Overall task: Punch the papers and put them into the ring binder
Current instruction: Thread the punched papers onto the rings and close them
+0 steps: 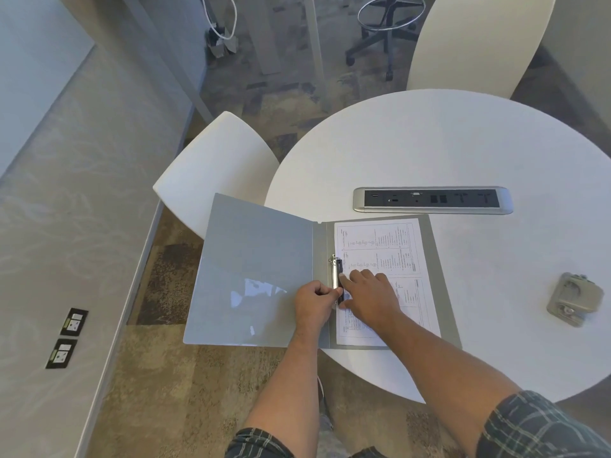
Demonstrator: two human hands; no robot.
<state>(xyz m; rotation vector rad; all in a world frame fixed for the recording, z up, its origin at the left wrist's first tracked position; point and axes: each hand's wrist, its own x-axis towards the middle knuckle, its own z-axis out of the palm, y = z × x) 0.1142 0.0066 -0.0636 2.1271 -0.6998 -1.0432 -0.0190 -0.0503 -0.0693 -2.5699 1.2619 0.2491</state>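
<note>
A grey ring binder [258,269] lay open at the near left edge of the round white desk [463,153], its left cover jutting out past the rim over the carpeted floor [185,385]. The printed papers [380,246] lay flat on the binder's right half, their left edge up against the ring mechanism [337,276] on the spine.

The left hand [314,302] was curled at the lower part of the mechanism, its fingers bent in and the thumb pressed against the metal bar; it seemed to pinch the bar, though the exact hold was hard to make out. The right hand [370,292] rested on the papers just beside the rings, palm down, with fairly straight fingers reaching to the sheets' left edge and touching the mechanism. Whether the rings stood open or closed could not be told, nor whether the sheets were already threaded on them.

A grey hole punch [573,299] sat well apart on the right side of the desk. A long socket strip [433,200] was set into the desk just beyond the binder's far edge. A white chair [215,173] stood near the desk on the left, partly under the binder's cover, and another white chair [479,44] stood at the far side. Both forearms were bare, with checked sleeves [542,428] at the bottom of the view.
</note>
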